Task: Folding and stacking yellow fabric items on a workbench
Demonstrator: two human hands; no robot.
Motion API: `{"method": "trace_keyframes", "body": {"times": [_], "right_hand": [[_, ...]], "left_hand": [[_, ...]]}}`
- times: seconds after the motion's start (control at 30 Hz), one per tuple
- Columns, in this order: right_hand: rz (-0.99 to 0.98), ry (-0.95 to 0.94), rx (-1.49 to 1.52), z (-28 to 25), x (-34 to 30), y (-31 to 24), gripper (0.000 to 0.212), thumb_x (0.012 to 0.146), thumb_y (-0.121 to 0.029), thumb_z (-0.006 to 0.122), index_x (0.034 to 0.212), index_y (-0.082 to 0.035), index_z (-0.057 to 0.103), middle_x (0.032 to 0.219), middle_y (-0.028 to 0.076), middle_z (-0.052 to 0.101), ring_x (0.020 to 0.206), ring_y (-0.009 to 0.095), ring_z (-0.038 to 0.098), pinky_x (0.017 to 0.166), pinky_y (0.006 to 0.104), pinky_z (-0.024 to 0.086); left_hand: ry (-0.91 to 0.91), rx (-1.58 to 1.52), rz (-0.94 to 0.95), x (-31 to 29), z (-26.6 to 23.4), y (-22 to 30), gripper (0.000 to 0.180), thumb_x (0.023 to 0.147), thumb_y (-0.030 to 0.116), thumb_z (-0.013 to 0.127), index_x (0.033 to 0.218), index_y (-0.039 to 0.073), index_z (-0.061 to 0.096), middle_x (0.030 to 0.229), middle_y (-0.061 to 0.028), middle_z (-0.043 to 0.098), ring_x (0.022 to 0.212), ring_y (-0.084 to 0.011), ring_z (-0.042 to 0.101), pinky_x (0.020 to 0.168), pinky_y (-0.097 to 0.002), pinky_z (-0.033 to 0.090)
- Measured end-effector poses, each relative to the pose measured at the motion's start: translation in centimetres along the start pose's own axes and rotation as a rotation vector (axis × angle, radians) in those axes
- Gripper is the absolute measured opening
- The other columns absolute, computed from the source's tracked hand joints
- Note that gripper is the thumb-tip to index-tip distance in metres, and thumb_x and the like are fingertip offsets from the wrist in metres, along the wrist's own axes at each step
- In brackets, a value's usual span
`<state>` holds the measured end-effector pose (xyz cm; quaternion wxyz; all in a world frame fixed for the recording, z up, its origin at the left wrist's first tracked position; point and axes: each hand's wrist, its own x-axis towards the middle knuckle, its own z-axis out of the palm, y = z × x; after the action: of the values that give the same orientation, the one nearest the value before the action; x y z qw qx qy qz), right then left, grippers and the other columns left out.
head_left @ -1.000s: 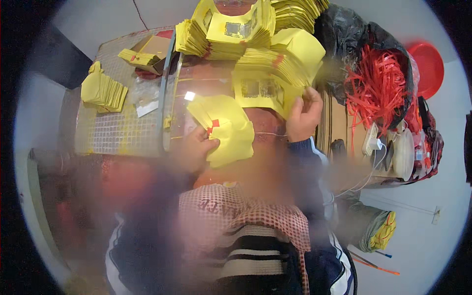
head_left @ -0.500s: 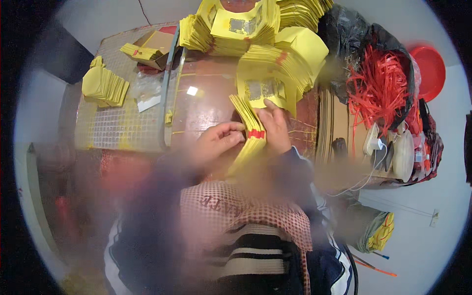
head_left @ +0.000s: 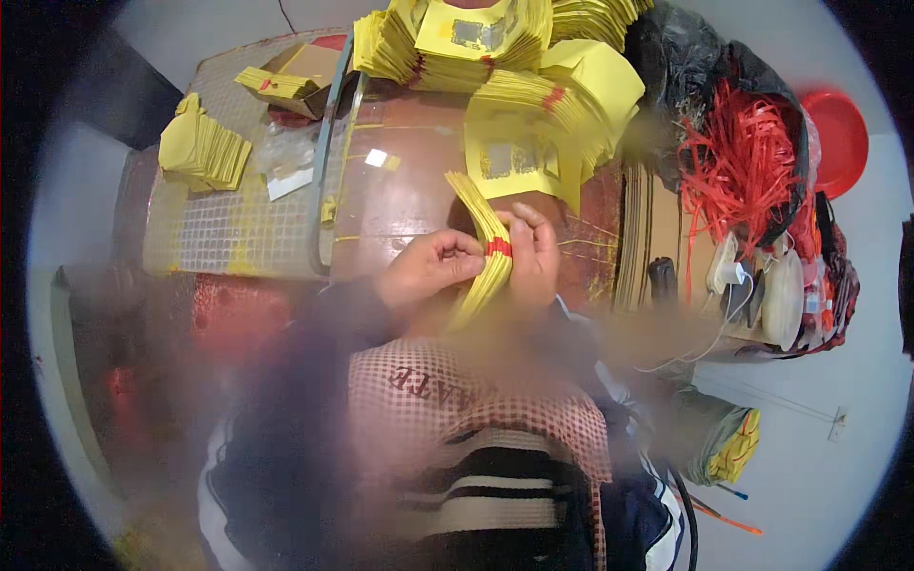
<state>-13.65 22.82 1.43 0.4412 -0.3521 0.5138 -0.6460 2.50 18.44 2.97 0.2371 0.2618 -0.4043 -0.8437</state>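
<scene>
A bundle of folded yellow paper [head_left: 484,217] stands on edge between my hands, bent at the middle where a red strip [head_left: 498,247] goes round it. My left hand [head_left: 433,268] pinches at the left side of the bundle, thumb and forefinger close together beside the strip. On the other side, my right hand [head_left: 534,252] has its fingers curled and pressed against the bundle near the strip. Just beyond lies a fanned stack of yellow paper sheets [head_left: 571,109] with grey printed panels. The bundle's lower end is blurred.
More yellow paper stacks [head_left: 476,67] sit at the far edge. At left, a plastic mesh mat [head_left: 224,243] carries a yellow bundle [head_left: 203,152] and an open cardboard box [head_left: 309,76]. Red plastic strips [head_left: 738,167] spill from a black bag at right, near a red basin [head_left: 838,143].
My right hand's fingers have drawn back from the stack's near edge and curled in against the bundle. My left hand has shifted slightly right. The whole view has moved a little.
</scene>
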Motion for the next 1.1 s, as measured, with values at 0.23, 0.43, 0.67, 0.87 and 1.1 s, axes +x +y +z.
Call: {"method": "trace_keyframes", "body": {"times": [0.23, 0.43, 0.67, 0.87, 1.1], "right_hand": [[0.024, -0.007, 0.086, 0.3, -1.2, -0.3, 0.033, 0.094, -0.015, 0.047, 0.121, 0.001, 0.04, 0.113, 0.012, 0.055, 0.098, 0.014, 0.053, 0.085, 0.0275, 0.043], [-0.121, 0.038, -0.199, 0.0, -1.7, 0.1, 0.043, 0.088, -0.013, 0.055, 0.124, 0.003, 0.038, 0.122, 0.015, 0.048, 0.111, 0.02, 0.047, 0.096, 0.0324, 0.037], [-0.106, 0.071, -0.198, -0.6, -0.9, -1.0, 0.044, 0.087, -0.011, 0.056, 0.124, 0.004, 0.039, 0.115, 0.013, 0.049, 0.103, 0.018, 0.048, 0.091, 0.0306, 0.039], [-0.106, 0.073, -0.19, -0.4, -1.0, -0.9, 0.042, 0.087, -0.012, 0.055, 0.123, 0.004, 0.039, 0.115, 0.013, 0.049, 0.103, 0.017, 0.048, 0.091, 0.03, 0.039], [-0.108, 0.026, -0.25, -0.9, -1.4, -0.5, 0.05, 0.085, -0.016, 0.059, 0.125, 0.006, 0.037, 0.116, 0.014, 0.048, 0.107, 0.019, 0.047, 0.093, 0.0315, 0.037]], "left_hand": [[-0.008, -0.03, -0.067, -0.1, -1.0, -1.5, 0.02, 0.086, 0.01, 0.061, 0.103, 0.0, 0.055, 0.092, -0.0035, 0.061, 0.081, -0.0101, 0.059, 0.075, -0.0248, 0.049], [-0.026, -0.191, -0.081, -1.4, 0.1, -0.8, 0.026, 0.084, 0.013, 0.064, 0.106, 0.001, 0.054, 0.094, -0.0033, 0.059, 0.082, -0.0096, 0.056, 0.075, -0.0234, 0.048], [-0.138, 0.412, 0.141, -4.2, -0.6, -1.1, 0.041, 0.07, 0.005, 0.075, 0.105, 0.003, 0.054, 0.095, -0.0031, 0.055, 0.087, -0.0124, 0.053, 0.078, -0.0262, 0.044], [-0.123, 0.809, 0.376, -4.1, 0.0, -0.7, 0.012, 0.073, 0.006, 0.07, 0.081, 0.001, 0.062, 0.08, -0.0098, 0.061, 0.076, -0.0218, 0.06, 0.069, -0.031, 0.047], [-0.197, 0.78, 0.362, -4.2, -0.8, -1.0, 0.006, 0.08, 0.006, 0.065, 0.081, 0.001, 0.063, 0.079, -0.0091, 0.062, 0.074, -0.0197, 0.06, 0.068, -0.0299, 0.047]]}}
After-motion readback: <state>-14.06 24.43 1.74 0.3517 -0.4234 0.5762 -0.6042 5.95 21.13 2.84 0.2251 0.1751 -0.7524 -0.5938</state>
